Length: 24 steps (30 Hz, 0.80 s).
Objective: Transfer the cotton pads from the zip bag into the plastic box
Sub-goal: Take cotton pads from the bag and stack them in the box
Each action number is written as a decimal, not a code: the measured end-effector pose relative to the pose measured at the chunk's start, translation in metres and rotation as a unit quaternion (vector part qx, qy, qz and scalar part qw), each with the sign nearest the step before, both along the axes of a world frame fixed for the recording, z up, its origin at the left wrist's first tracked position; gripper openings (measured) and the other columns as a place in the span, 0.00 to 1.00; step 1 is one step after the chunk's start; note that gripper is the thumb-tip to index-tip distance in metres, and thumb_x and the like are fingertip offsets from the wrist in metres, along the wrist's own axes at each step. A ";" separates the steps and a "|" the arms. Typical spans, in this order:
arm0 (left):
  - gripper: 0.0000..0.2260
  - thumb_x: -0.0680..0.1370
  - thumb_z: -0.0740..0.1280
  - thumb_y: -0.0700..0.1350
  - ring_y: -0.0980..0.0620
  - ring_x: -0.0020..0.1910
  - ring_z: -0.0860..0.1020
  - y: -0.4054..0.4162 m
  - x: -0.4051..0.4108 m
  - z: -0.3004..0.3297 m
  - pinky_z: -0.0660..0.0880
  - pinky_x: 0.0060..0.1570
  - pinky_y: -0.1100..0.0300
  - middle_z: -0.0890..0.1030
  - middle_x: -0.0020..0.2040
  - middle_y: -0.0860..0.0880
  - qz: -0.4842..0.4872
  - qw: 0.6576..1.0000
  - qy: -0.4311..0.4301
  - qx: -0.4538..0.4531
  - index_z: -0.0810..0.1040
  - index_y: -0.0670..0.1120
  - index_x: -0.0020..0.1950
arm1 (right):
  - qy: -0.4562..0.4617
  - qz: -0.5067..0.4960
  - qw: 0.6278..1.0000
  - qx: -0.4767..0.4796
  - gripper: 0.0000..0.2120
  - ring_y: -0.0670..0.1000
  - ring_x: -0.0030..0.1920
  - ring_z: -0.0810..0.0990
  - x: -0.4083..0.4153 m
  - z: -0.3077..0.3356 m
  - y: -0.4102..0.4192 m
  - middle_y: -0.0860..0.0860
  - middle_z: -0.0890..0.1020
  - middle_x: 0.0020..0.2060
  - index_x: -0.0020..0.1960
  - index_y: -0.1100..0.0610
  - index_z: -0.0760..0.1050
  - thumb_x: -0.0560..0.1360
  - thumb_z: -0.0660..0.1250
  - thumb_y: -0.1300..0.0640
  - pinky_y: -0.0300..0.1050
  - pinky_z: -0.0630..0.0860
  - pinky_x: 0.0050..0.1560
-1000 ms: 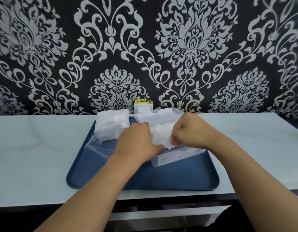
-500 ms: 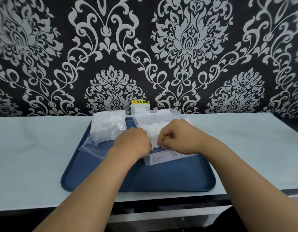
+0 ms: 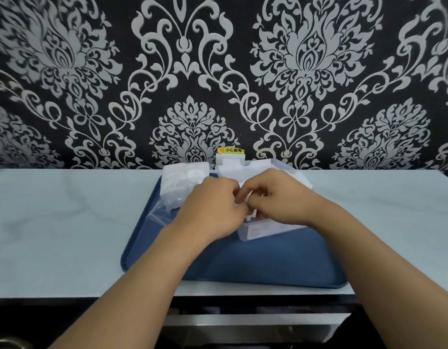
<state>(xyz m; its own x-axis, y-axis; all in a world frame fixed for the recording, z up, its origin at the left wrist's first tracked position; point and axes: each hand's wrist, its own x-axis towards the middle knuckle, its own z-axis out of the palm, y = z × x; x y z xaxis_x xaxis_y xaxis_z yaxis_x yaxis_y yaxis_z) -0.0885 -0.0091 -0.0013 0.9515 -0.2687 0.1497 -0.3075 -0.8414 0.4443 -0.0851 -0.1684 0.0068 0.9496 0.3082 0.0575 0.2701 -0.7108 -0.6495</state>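
Both hands' fingers curled tight, pinching the white cotton pads (image 3: 250, 215) over the clear plastic box (image 3: 264, 229); left hand (image 3: 213, 210) and right hand (image 3: 280, 197) touch at the fingertips. Pads sit in the box's open top, mostly hidden by the hands. Box is on the blue tray (image 3: 268, 263), right of centre. Zip bag (image 3: 179, 190) lies just left of the box on the tray, more pads inside. Tray is on a pale marble counter (image 3: 67, 222); white socket with yellow sticker (image 3: 230, 157) on the wall behind.

Pale marble-look tabletop (image 3: 67, 222) carries a blue tray (image 3: 268, 263), lying directly on it, beneath both hands, near front edge.
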 end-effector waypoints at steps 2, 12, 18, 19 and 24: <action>0.08 0.72 0.73 0.55 0.54 0.36 0.80 0.015 -0.005 0.011 0.74 0.36 0.59 0.82 0.36 0.52 -0.003 0.997 -0.023 -0.072 0.82 0.55 0.47 | -0.073 -0.036 0.996 0.027 0.13 0.43 0.28 0.79 -0.005 0.010 0.008 0.46 0.82 0.27 0.42 0.55 0.86 0.71 0.65 0.67 0.37 0.78 0.32; 0.09 0.71 0.77 0.50 0.52 0.42 0.81 0.121 0.005 -0.004 0.76 0.44 0.56 0.82 0.41 0.56 0.142 0.988 -0.053 -0.003 0.81 0.55 0.48 | -0.033 0.069 0.987 -0.144 0.05 0.57 0.39 0.72 -0.023 -0.022 0.111 0.56 0.76 0.43 0.49 0.60 0.73 0.78 0.60 0.61 0.47 0.64 0.31; 0.10 0.75 0.70 0.44 0.54 0.30 0.80 0.105 0.001 -0.004 0.77 0.35 0.57 0.81 0.28 0.53 0.136 0.974 -0.089 -0.157 0.80 0.48 0.34 | -0.093 -0.032 0.978 -0.184 0.13 0.62 0.48 0.80 -0.001 -0.040 0.120 0.55 0.81 0.51 0.62 0.55 0.67 0.79 0.62 0.57 0.49 0.67 0.38; 0.09 0.75 0.69 0.43 0.53 0.30 0.80 0.102 0.000 -0.004 0.78 0.36 0.55 0.81 0.28 0.52 0.126 0.972 -0.091 -0.178 0.80 0.48 0.34 | -0.104 -0.044 0.976 -0.186 0.11 0.61 0.48 0.81 0.003 -0.040 0.120 0.55 0.81 0.51 0.61 0.54 0.69 0.79 0.62 0.56 0.48 0.68 0.38; 0.10 0.74 0.69 0.42 0.48 0.31 0.79 0.101 0.003 -0.003 0.78 0.36 0.51 0.80 0.28 0.50 0.104 0.972 -0.093 -0.188 0.76 0.47 0.32 | -0.164 -0.070 0.957 -0.229 0.08 0.59 0.47 0.82 0.011 -0.035 0.116 0.54 0.82 0.49 0.56 0.53 0.71 0.78 0.64 0.56 0.47 0.67 0.37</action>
